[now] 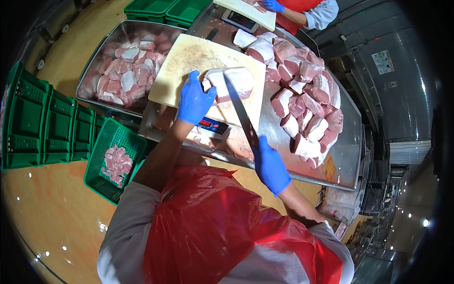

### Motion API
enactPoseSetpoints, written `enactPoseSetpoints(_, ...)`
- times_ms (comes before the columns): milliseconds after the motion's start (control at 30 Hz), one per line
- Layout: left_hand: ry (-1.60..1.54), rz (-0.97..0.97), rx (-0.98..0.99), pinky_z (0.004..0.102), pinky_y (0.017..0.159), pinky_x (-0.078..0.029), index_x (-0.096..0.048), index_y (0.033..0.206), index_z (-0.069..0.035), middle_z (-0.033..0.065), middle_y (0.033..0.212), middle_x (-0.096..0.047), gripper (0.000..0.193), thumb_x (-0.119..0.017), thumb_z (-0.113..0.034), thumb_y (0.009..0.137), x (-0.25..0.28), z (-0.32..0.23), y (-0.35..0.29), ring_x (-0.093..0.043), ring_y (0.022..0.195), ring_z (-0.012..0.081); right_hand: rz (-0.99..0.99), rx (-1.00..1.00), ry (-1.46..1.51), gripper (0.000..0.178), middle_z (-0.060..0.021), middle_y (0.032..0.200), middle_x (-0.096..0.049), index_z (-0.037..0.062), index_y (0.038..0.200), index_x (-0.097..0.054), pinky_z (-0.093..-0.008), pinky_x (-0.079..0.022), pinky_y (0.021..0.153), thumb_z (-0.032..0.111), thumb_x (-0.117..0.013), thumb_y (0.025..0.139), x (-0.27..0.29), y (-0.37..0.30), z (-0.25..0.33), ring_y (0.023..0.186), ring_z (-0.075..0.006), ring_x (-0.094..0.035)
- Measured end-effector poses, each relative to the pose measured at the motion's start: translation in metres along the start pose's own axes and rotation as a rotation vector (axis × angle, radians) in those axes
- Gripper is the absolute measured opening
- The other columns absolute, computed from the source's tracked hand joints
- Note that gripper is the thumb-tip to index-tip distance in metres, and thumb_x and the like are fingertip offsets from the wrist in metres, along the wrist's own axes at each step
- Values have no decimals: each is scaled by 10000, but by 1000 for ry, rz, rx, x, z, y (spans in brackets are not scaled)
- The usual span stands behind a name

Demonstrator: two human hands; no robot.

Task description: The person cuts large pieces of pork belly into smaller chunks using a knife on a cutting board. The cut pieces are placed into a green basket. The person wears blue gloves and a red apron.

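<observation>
A pale, fat-covered block of pork (pixel 236 86) lies on the white cutting board (pixel 182 54). My right hand (pixel 271 166), in a blue glove, is closed round the handle of a long knife (pixel 240 110). The blade reaches up across the board, its tip end over the top of the pork. Beside the block's left end is my left hand (pixel 195 99), also gloved in blue, with fingers spread and the thumb against the meat. Under the board's near edge, a digital scale (pixel 213 127) shows a lit red display.
Many pork pieces (pixel 309 94) are heaped on the steel table (pixel 347 142) at right. Left of the board, a metal tub (pixel 90 78) contains more cuts. A green crate (pixel 97 163) with trimmings sits lower left, near stacked green crates (pixel 56 118). Across the table, a co-worker's gloved hand (pixel 273 5) shows.
</observation>
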State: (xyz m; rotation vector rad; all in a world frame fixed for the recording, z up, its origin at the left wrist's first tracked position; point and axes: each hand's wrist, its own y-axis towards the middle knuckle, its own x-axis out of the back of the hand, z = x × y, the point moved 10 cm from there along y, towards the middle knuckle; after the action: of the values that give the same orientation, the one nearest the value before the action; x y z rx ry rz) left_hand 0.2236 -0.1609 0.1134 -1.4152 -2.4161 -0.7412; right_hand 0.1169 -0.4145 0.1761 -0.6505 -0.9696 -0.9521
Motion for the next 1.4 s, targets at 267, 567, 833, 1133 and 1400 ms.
enactPoseSetpoints(267,-283,74,225,377,776,-555,-531,1105,-4,169,868,-679,483,-778,-80,698,1,32,-13,-684,808,264,-214,95,-1,201,-320,791,-636,-28,1111,-435,-556,-500,664,63,-515,950,-39,116,42,765,-493,-644)
enactPoseSetpoints(567,-276,16,241,360,702,-546,-518,1150,-14,120,799,-665,519,-783,-67,707,9,41,-21,-656,744,209,92,-38,-174,277,-311,879,-663,-15,1174,-421,-555,-518,722,89,-524,938,-78,105,23,828,-491,-659)
enactPoseSetpoints(833,-495,267,304,288,751,-522,-610,1194,-22,47,978,-667,436,-707,-50,769,64,128,-52,-626,862,129,290,-160,-218,265,-290,790,-640,11,1167,-442,-584,-479,619,164,-556,984,-12,-33,-30,719,-505,-626)
enactPoseSetpoints(1133,59,343,847,349,780,-549,-611,1270,-12,73,1060,-692,543,-769,-132,765,260,397,-203,-675,939,224,-266,-172,184,267,-314,809,-625,-5,1178,-481,-532,-462,568,100,-619,976,-19,-54,-66,710,-515,-610)
enactPoseSetpoints(1400,270,22,104,342,1007,-489,-598,1304,53,175,1238,-670,448,-715,-165,932,224,188,-6,-637,1139,220,-414,-169,299,258,-229,778,-653,-56,1194,-518,-402,-471,565,73,-608,990,20,-35,-110,615,-379,-621)
